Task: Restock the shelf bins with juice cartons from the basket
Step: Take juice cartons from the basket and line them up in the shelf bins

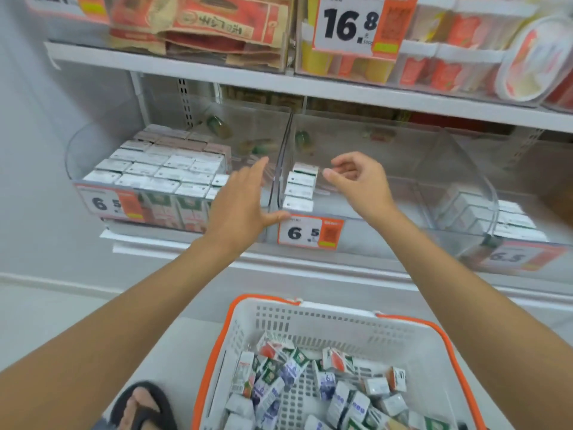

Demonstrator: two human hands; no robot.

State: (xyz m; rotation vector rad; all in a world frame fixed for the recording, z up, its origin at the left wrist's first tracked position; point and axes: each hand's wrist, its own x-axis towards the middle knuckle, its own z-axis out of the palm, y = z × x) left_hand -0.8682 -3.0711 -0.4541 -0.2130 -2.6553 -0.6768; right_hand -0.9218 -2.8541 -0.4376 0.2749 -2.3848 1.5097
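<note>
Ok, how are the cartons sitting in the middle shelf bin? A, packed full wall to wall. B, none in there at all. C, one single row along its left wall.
C: the middle bin holds only one row of four cartons, standing against its left wall.

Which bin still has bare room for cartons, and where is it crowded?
The middle bin is bare from its single row of cartons along the left wall across to the right bin. The left bin is packed nearly full.
</note>
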